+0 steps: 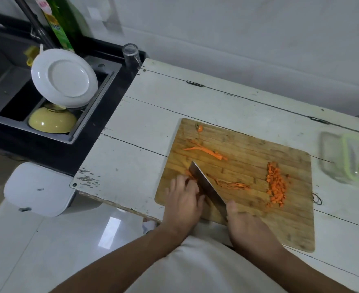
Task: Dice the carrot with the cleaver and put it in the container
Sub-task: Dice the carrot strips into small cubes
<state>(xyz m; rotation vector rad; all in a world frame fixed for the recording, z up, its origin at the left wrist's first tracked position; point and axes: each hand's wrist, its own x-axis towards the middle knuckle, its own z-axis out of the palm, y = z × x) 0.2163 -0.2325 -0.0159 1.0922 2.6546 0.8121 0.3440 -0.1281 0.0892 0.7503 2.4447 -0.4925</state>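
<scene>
Our right hand (pixel 245 226) grips the cleaver (pixel 206 182) w/ fingers wrapped on the handle; left hand (pixel 182 199), at its 9 o'clock, pins the carrot strips (pixel 190 175) under curled fingers. We're mid-dicing. Diced pile (pixel 277 185) sits at 3 o'clock on the board (pixel 248 163), container (pixel 347 159) beyond. Next, we judge: finish cuts, then scoop.

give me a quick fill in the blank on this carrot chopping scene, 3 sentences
1. The right hand grips the ____, whose blade is down on the cutting board.
2. The pile of diced carrot lies to the ____ of the blade.
3. In the sink, a white plate leans above a ____ bowl.

Missing words: cleaver; right; yellow
</scene>
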